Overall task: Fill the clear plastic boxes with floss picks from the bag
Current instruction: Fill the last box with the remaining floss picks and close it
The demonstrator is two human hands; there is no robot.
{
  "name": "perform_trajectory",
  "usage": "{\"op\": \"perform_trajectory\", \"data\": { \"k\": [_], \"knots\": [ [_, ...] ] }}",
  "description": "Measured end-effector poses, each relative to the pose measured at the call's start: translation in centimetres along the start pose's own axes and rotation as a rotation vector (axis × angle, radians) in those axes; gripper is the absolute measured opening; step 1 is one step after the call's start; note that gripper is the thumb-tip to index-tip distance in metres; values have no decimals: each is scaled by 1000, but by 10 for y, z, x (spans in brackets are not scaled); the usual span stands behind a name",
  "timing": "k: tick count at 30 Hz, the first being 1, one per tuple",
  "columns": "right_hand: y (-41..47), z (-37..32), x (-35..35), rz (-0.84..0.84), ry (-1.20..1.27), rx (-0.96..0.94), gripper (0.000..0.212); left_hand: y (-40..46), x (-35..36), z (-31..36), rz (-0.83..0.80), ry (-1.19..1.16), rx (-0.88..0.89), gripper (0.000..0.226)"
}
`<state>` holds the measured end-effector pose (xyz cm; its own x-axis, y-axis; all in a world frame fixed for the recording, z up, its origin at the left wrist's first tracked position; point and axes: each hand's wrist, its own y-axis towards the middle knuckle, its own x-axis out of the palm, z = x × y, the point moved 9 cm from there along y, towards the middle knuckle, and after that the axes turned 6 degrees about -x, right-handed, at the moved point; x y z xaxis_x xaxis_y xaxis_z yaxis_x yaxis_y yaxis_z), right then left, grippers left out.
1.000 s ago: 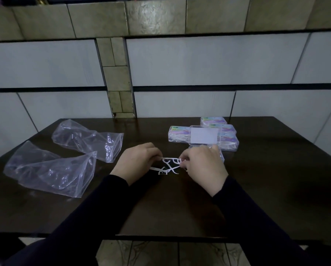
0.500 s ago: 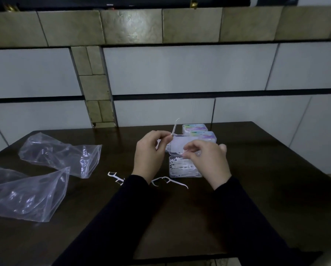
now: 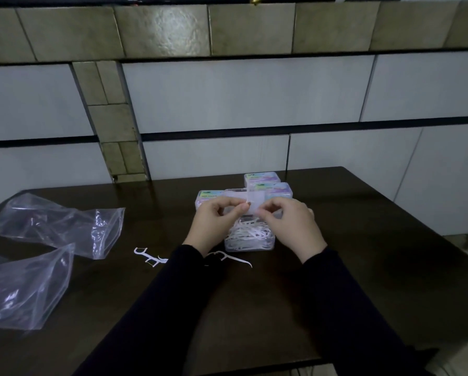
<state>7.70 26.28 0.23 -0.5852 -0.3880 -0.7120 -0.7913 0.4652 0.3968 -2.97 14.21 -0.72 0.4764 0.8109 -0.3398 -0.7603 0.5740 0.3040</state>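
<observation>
- Both hands are close together above the open clear box point(image 3: 250, 238), which stands on the dark table point(image 3: 363, 267) and is full of white floss picks.
- The left hand point(image 3: 214, 226) and the right hand point(image 3: 289, 226) each pinch something small and white; what it is cannot be told.
- Loose picks point(image 3: 146, 257) lie near the left sleeve.
- Two clear bags point(image 3: 59, 226) lie far left.
- Closed boxes point(image 3: 268, 185) stand just behind the open box.

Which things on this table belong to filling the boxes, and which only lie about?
Belonging to the job:
- open clear box, holding floss picks
- floss pick pinched by the left hand and right hand
- loose floss picks on the table
- plastic bags

Only lying about:
- closed labelled boxes, behind the open one
</observation>
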Motion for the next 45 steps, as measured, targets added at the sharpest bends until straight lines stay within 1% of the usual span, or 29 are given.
{"op": "perform_trajectory", "data": {
  "k": [2, 3, 5, 7, 10, 13, 15, 18, 20, 22, 25, 29, 31, 34, 37, 40, 42, 45],
  "knots": [
    [-2, 8, -2, -14, 19, 21, 14, -2, 0, 3, -19, -16, 22, 9],
    [-3, 12, -1, -37, 26, 27, 22, -4, -1, 6, -17, -36, 36, 8],
    [-9, 17, 4, -120, 42, 39, 44, -6, -4, 10, 0, -88, 42, 6],
    [-14, 19, 11, -214, 26, 41, 60, -7, -6, 10, 28, -86, 41, 5],
    [-18, 20, 17, -274, -3, 40, 72, -8, 0, 9, 1, 23, 25, 8],
    [-20, 20, 20, -277, 14, 38, 68, -9, 12, 9, -84, 255, 81, 9],
    [-20, 21, 21, -288, 9, 33, 63, -10, 15, 13, -84, 384, 144, 9],
    [-20, 22, 21, -300, 19, 35, 61, -13, 5, 26, 32, 524, 256, 10],
    [-18, 23, 23, -304, 23, 33, 58, -16, -4, 33, 118, 630, 301, 10],
    [-18, 24, 24, -306, 30, 42, 56, -17, -9, 29, 134, 752, 277, 10],
    [-17, 26, 25, -322, 44, 65, 56, -17, -4, 17, 53, 873, 190, 15],
    [-18, 26, 27, -341, 84, 86, 54, -17, 0, 15, -3, 793, 174, 26],
    [-18, 26, 27, -339, 77, 80, 55, -17, 3, 10, -85, 736, 164, 29],
    [-19, 26, 26, -353, 54, 58, 64, -20, 12, 4, -197, 754, 151, 32],
    [-20, 26, 28, -373, 23, 50, 77, -18, 14, 2, -192, 675, 148, 24],
    [-19, 28, 30, -368, 24, 55, 82, -15, 12, 1, -165, 577, 154, 18],
    [-18, 29, 30, -367, 37, 61, 82, -14, 10, 3, -144, 559, 165, 19],
    [-17, 31, 31, -363, 57, 57, 83, -15, 5, 6, -113, 589, 187, 28]
  ]
}}
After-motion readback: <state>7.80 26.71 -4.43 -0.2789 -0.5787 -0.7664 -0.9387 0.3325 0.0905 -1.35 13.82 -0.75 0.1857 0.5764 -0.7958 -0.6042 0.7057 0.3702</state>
